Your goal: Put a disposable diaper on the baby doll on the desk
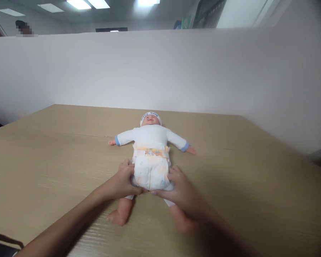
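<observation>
A baby doll (151,134) lies on its back, head away from me, arms spread, in a white top with blue cuffs and a white cap with lettering. Around its hips is a printed diaper (151,171) with an orange band at the waist. My left hand (125,180) grips the diaper's left edge near the leg, its thumb at the lower edge. On the opposite side, my right hand (176,187) holds the diaper's right edge, thumb pointing inward. Both bare lower legs of the doll stick out below my hands.
The doll rests on a wooden table (56,157). Behind it stands a white partition (109,71). A dark object with a strap (5,239) is at the bottom left corner. A person's head shows beyond the partition, far left.
</observation>
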`<state>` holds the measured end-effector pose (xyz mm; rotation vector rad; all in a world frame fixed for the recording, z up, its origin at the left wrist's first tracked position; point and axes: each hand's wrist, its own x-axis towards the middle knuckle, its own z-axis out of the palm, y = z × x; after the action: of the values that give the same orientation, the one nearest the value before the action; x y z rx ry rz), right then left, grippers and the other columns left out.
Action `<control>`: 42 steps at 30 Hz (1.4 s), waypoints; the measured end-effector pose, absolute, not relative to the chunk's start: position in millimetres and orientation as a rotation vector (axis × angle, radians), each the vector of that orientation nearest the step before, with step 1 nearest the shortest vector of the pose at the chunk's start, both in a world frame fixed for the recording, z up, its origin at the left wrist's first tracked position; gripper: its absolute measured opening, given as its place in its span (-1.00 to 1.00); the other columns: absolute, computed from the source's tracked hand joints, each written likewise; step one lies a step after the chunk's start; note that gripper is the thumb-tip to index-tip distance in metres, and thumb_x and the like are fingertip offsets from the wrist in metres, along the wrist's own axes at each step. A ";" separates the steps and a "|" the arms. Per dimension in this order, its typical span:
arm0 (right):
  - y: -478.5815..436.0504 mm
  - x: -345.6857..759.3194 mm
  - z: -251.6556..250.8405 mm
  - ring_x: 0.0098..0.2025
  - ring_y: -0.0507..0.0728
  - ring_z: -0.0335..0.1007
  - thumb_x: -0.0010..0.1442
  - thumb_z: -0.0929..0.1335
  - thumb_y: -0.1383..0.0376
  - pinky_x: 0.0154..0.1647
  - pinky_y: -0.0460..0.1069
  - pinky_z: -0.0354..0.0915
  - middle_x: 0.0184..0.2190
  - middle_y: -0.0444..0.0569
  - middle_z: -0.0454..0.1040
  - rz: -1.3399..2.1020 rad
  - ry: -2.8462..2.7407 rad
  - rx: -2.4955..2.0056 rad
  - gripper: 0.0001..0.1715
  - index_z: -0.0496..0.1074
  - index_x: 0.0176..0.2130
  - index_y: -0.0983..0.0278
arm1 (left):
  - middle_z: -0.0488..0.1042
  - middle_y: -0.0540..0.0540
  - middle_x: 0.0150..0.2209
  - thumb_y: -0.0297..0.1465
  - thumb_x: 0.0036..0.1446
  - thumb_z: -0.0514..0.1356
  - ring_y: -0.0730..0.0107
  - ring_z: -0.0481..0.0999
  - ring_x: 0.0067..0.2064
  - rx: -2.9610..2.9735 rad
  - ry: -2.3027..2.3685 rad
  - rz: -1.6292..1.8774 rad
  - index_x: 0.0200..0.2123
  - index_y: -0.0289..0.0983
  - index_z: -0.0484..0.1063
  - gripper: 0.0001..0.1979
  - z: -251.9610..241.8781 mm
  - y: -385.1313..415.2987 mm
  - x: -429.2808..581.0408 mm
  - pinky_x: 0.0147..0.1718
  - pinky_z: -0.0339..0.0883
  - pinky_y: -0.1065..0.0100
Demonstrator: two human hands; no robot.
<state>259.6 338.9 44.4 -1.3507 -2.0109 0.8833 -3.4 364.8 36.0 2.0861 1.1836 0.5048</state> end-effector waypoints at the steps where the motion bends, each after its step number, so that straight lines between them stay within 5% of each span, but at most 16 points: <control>1: 338.8 259.7 44.8 0.10 0.35 0.42 0.09 0.69 0.19 0.14 0.15 0.34 -0.08 -0.02 0.67 0.891 -2.006 -1.345 -0.76 0.76 -0.21 0.13 | 0.61 -0.13 -0.02 -0.17 0.00 0.54 -0.18 0.32 0.18 2.090 1.213 0.502 -0.17 -0.15 0.69 -0.66 35.4 364.4 -1.7 0.19 0.28 -0.01; 8: 337.4 259.8 46.3 0.14 0.35 0.42 0.11 0.67 0.26 0.21 0.16 0.32 0.01 -0.01 0.67 0.918 -1.960 -1.306 -0.75 0.77 -0.16 0.12 | 0.61 -0.12 -0.13 -0.36 -0.14 0.46 -0.07 0.38 0.01 2.255 1.329 0.441 -0.31 -0.19 0.56 -0.74 35.5 364.9 5.7 0.09 0.27 -0.01; 17: 336.8 262.8 40.7 0.16 0.37 0.41 0.15 0.64 0.17 0.26 0.20 0.32 0.01 0.01 0.66 0.948 -1.912 -1.272 -0.78 0.77 -0.16 0.13 | 0.60 -0.08 -0.20 -0.38 -0.13 0.45 -0.08 0.35 0.04 2.197 1.237 0.492 -0.39 -0.20 0.49 -0.78 36.3 366.4 0.7 0.14 0.19 -0.03; 33: 339.5 271.2 44.5 0.12 0.32 0.47 0.15 0.65 0.19 0.24 0.15 0.35 0.00 -0.03 0.64 0.915 -1.997 -1.195 -0.77 0.73 -0.16 0.13 | 0.47 -0.11 -0.03 -0.50 -0.08 0.36 -0.05 0.35 0.11 2.011 1.163 0.547 -0.10 -0.20 0.57 -0.61 35.2 365.8 -8.5 0.16 0.36 0.03; 42: 337.8 271.6 36.8 0.10 0.35 0.48 0.15 0.64 0.14 0.20 0.20 0.39 0.04 0.03 0.59 0.907 -1.951 -1.226 -0.58 0.67 0.00 0.16 | 0.43 -0.12 0.08 -0.29 0.08 0.51 -0.04 0.34 0.23 1.953 1.051 0.553 0.07 -0.13 0.62 -0.54 34.0 369.3 -18.4 0.30 0.30 0.03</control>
<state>271.6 337.8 36.8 -1.2262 -1.9514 0.9071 -18.4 369.3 34.0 1.9526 1.0510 0.5535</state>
